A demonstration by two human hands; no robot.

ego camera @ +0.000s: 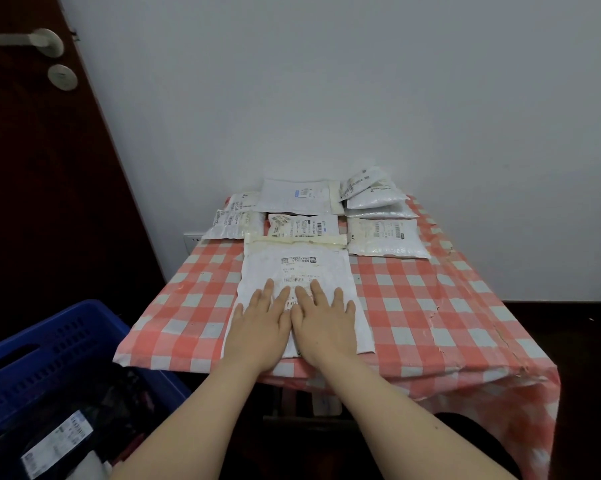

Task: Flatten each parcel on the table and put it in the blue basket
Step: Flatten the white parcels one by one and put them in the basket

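A large white parcel with a printed label lies flat near the front of the table, which wears a red-and-white checked cloth. My left hand and my right hand lie side by side, palms down and fingers straight, pressing on the near half of this parcel. Several more white parcels lie at the back: a flat one, a labelled one, two at the left and a stack at the right above another. The blue basket stands at the lower left and holds a labelled parcel.
A dark wooden door with a metal handle fills the left side. A white wall rises behind the table, with a socket low on it. The cloth hangs torn at the table's right front corner.
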